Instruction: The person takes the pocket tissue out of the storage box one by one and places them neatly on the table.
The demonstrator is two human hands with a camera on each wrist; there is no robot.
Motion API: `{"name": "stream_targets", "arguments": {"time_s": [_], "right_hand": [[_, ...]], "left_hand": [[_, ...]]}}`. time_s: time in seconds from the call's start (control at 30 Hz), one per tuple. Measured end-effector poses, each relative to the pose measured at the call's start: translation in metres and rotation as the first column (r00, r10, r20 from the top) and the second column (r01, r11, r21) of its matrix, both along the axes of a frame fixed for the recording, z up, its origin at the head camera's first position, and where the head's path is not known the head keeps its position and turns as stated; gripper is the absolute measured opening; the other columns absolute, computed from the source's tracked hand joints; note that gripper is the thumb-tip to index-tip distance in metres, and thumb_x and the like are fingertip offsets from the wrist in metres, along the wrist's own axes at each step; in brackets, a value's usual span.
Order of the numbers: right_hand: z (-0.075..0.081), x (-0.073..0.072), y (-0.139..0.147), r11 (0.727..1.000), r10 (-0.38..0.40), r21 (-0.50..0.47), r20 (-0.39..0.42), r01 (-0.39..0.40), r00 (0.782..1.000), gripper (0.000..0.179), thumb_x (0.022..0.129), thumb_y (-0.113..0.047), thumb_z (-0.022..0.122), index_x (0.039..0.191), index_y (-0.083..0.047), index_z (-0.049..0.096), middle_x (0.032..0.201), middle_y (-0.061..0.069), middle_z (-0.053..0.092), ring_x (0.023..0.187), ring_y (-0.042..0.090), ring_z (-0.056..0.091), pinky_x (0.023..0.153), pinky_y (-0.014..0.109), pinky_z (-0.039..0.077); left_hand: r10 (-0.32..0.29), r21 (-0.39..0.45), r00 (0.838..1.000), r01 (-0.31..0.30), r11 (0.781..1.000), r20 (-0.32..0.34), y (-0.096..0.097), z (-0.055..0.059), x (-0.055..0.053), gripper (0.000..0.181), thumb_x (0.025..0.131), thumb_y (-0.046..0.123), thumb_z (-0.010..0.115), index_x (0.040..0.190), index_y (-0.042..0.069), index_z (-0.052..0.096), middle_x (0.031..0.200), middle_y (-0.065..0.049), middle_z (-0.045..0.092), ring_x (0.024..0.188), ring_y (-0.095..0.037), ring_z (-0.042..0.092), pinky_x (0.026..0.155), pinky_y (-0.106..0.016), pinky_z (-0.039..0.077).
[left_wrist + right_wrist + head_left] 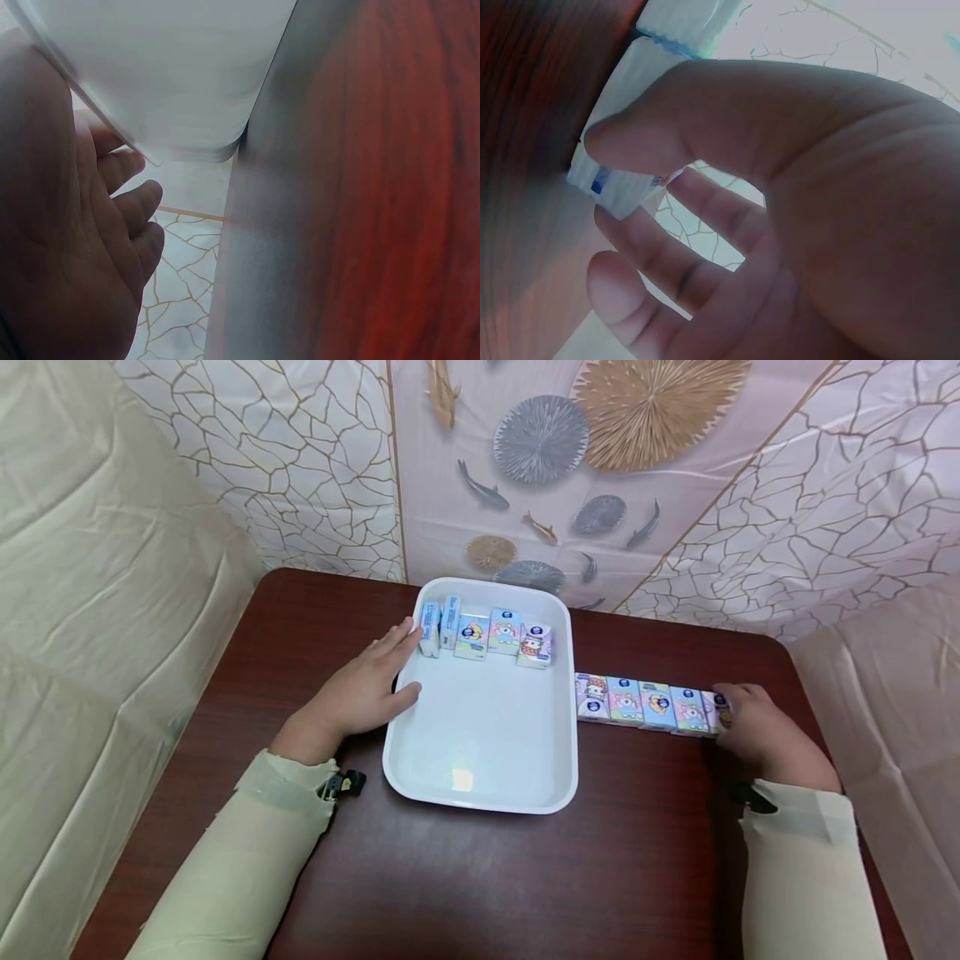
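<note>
My left hand [356,689] rests on the left rim of a white tray [480,804], fingers straight and thumb over the edge. In the left wrist view its fingers lie along the tray's outer side. Several small cartoon-printed tissue packs [504,631] sit at the tray's far end; the two leftmost stand on edge. Right of the tray, more packs [657,703] form a side-by-side row on the table. At the row's right end my right hand [765,732] pinches the last tissue pack [622,191] between thumb and fingers; part of that pack is hidden behind the hand.
The dark red wooden table [465,885] carries the tray and the row. The row's left end lies close against the tray's right side. Behind the table hangs a patterned cloth [300,468], with pale cloth [97,610] on both sides.
</note>
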State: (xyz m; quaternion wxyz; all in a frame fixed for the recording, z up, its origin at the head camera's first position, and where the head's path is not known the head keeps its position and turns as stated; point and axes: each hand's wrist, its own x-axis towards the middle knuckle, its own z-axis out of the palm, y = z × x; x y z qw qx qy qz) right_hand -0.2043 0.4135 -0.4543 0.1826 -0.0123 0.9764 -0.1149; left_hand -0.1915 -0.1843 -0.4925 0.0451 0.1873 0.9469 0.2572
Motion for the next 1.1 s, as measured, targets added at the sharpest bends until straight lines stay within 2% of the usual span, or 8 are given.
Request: {"name": "stream_targets", "arguments": {"time_s": [0.1, 0.27, 0.37, 0.47, 0.53, 0.63, 0.9, 1.1], "right_hand": [[0.003, 0.002, -0.001, 0.999, -0.035, -0.029, 0.03, 0.036, 0.999, 0.094, 0.086, 0.002, 0.066, 0.167, -0.003, 0.019, 0.159, 0.043, 0.015, 0.122, 0.056, 0.038, 0.096, 0.071, 0.047], [0.01, 0.008, -0.003, 0.994, -0.094, -0.056, 0.063, 0.097, 0.994, 0.1, 0.088, -0.005, 0.069, 0.17, -0.017, 0.014, 0.164, 0.041, 0.006, 0.114, 0.055, 0.044, 0.076, 0.048, 0.055], [0.018, 0.012, -0.009, 0.994, -0.099, -0.04, 0.04, 0.101, 0.994, 0.101, 0.088, -0.012, 0.073, 0.171, -0.022, 0.015, 0.165, 0.039, 0.007, 0.114, 0.055, 0.046, 0.073, 0.048, 0.055], [0.026, 0.013, -0.017, 0.998, -0.07, -0.006, -0.011, 0.07, 0.997, 0.103, 0.087, -0.018, 0.078, 0.17, -0.022, 0.018, 0.165, 0.038, 0.01, 0.121, 0.06, 0.042, 0.081, 0.064, 0.053], [0.034, 0.012, -0.025, 0.999, -0.041, 0.014, -0.039, 0.042, 0.998, 0.105, 0.085, -0.022, 0.081, 0.17, -0.02, 0.019, 0.164, 0.039, 0.012, 0.127, 0.064, 0.037, 0.089, 0.076, 0.047], [0.045, 0.012, -0.039, 1.0, 0.0, 0.03, -0.056, 0.002, 0.998, 0.107, 0.085, -0.028, 0.084, 0.17, -0.018, 0.019, 0.164, 0.04, 0.014, 0.133, 0.068, 0.031, 0.098, 0.083, 0.039], [0.072, 0.02, -0.081, 0.997, 0.072, 0.018, -0.047, -0.072, 0.996, 0.106, 0.087, -0.039, 0.083, 0.17, -0.02, 0.02, 0.167, 0.033, 0.018, 0.143, 0.061, 0.029, 0.106, 0.081, 0.036], [0.084, 0.023, -0.111, 0.989, 0.144, -0.024, -0.129, -0.149, 0.981, 0.094, 0.089, -0.036, 0.082, 0.165, -0.017, 0.032, 0.165, 0.026, 0.03, 0.146, 0.05, 0.035, 0.111, 0.076, 0.037]], "left_hand": [[-0.001, 0.0, 1.0, 0.001, 1.0, 0.0, 0.0, 0.0, 0.0, 0.083, 0.104, 0.046, 0.054, 0.171, 0.028, 0.008, 0.179, 0.004, 0.002, 0.166, -0.023, 0.008, 0.133, -0.052, 0.018], [-0.004, 0.001, 1.0, 0.004, 1.0, 0.003, 0.001, 0.001, 0.001, 0.082, 0.104, 0.046, 0.053, 0.171, 0.028, 0.008, 0.179, 0.003, 0.002, 0.166, -0.023, 0.008, 0.133, -0.052, 0.017], [-0.004, -0.002, 1.0, 0.004, 1.0, 0.007, 0.001, 0.003, 0.001, 0.083, 0.104, 0.047, 0.053, 0.171, 0.028, 0.007, 0.179, 0.004, 0.002, 0.166, -0.023, 0.008, 0.133, -0.052, 0.017], [-0.001, -0.003, 1.0, 0.001, 1.0, 0.013, 0.001, 0.004, 0.001, 0.083, 0.104, 0.047, 0.053, 0.171, 0.028, 0.008, 0.179, 0.003, 0.002, 0.166, -0.024, 0.008, 0.133, -0.052, 0.017], [0.001, -0.001, 1.0, 0.0, 1.0, 0.015, 0.001, 0.004, 0.001, 0.083, 0.104, 0.046, 0.054, 0.171, 0.027, 0.008, 0.179, 0.003, 0.002, 0.166, -0.024, 0.008, 0.133, -0.053, 0.017], [0.002, -0.002, 1.0, -0.002, 1.0, 0.013, 0.001, 0.004, 0.001, 0.083, 0.104, 0.045, 0.055, 0.171, 0.027, 0.008, 0.179, 0.002, 0.003, 0.166, -0.025, 0.009, 0.132, -0.053, 0.018], [-0.003, 0.0, 1.0, 0.003, 1.0, 0.008, 0.001, 0.001, 0.001, 0.083, 0.104, 0.045, 0.054, 0.171, 0.028, 0.008, 0.179, 0.003, 0.002, 0.166, -0.024, 0.008, 0.133, -0.052, 0.018], [-0.001, -0.004, 1.0, 0.001, 1.0, 0.003, 0.0, 0.001, 0.001, 0.082, 0.104, 0.047, 0.053, 0.171, 0.028, 0.008, 0.179, 0.004, 0.001, 0.166, -0.024, 0.009, 0.132, -0.052, 0.019]]}}
